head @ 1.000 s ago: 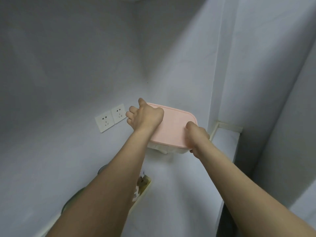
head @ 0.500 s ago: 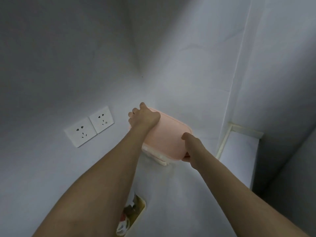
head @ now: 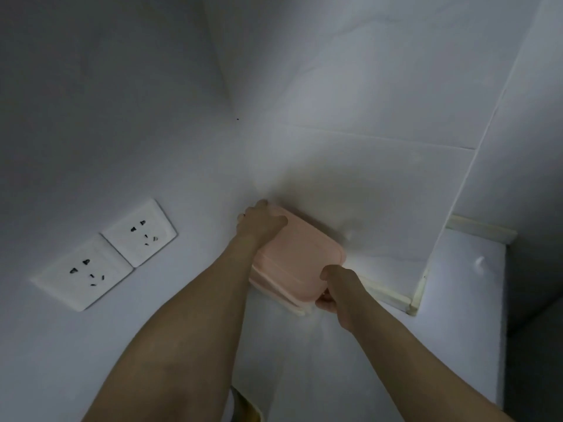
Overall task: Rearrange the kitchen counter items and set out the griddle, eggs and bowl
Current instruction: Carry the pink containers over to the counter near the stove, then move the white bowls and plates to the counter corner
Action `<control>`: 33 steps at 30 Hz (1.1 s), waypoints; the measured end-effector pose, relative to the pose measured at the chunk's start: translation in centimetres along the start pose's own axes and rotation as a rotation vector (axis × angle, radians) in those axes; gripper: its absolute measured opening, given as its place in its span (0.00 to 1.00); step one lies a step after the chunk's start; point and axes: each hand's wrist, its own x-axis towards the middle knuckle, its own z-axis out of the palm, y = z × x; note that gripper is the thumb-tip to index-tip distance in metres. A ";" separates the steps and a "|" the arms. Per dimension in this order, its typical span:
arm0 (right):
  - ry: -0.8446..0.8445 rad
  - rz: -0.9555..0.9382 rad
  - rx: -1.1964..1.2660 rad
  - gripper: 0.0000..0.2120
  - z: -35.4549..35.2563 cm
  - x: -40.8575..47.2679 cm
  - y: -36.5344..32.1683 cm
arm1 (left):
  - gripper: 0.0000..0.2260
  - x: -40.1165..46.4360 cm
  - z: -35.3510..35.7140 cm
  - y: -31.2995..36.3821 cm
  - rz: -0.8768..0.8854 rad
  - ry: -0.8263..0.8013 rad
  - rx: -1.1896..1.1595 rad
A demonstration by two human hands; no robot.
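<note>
A rectangular container with a pink lid (head: 297,260) sits in the far corner of the white counter, close against both walls. My left hand (head: 259,223) grips its far left corner, thumb lying across the lid. My right hand (head: 335,287) holds the near right corner, with the thumb on top and the fingers curled under the edge. The container's pale body shows only as a thin strip beneath the lid. No griddle, eggs or bowl are in view.
Two white wall sockets (head: 103,254) are set in the left wall. A raised white ledge (head: 466,284) with a cream trim strip runs at the right. A yellow-edged object (head: 249,406) peeks out under my left forearm at the bottom.
The container has been pushed further back into the corner and lower toward the counter. My view has shifted forward, so the sockets appear further left and larger.
</note>
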 end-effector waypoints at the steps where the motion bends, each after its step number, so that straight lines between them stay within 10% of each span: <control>1: 0.005 0.001 -0.001 0.09 0.2 0.5 0.1 | 0.38 0.7 0.6 -0.5 -0.010 -0.004 0.043; 23: -0.017 0.081 0.028 0.11 1.2 3.3 0.6 | 0.34 3.0 6.7 -5.3 0.055 0.110 0.313; 33: 0.065 -0.189 -0.178 0.18 1.4 -1.8 -1.1 | 0.29 -5.0 3.7 -5.7 0.207 0.169 0.411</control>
